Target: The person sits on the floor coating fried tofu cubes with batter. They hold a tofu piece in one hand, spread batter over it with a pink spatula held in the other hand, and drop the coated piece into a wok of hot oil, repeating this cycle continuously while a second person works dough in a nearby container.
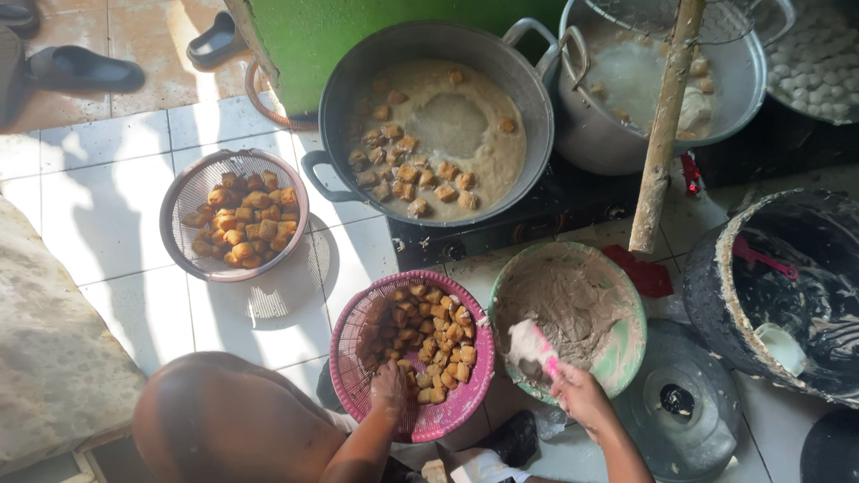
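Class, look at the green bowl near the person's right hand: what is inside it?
The green bowl holds grey-brown paste smeared up its walls, and a pink-handled scraper coated in paste, held by the right hand. The bowl's bottom is covered by paste, so anything beneath cannot be seen.

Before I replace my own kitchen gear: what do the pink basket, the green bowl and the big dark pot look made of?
Pink basket: likely plastic, its wall a moulded open mesh in one even, matte colour.
Green bowl: probably plastic or melamine, smooth under smeared grey paste.
Dark pot: metal, dull grey with sooty walls and riveted loop handles.
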